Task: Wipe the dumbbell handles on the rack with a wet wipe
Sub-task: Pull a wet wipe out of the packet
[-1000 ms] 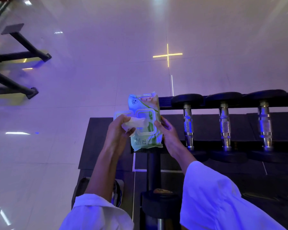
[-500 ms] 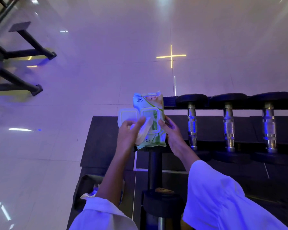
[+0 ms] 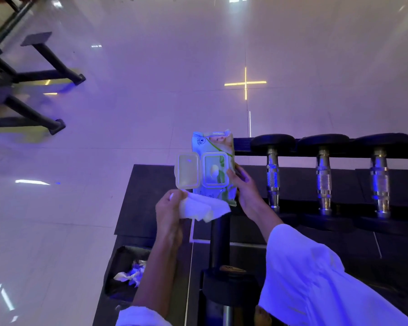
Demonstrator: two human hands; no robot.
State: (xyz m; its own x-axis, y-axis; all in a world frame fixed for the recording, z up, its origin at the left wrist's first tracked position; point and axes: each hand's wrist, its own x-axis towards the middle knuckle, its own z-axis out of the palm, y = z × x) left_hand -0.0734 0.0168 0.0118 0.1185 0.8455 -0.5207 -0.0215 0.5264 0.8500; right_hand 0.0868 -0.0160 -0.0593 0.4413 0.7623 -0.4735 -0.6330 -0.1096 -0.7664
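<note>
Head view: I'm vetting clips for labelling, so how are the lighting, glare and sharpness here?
Head view: a blue-violet cast tints everything, even the wet wipe in the left hand; same view, the glossy floor throws back bright streaks and a yellow cross; same view, the dumbbell handles glint yet stay sharp, while the black frame at far left looks smeared.
</note>
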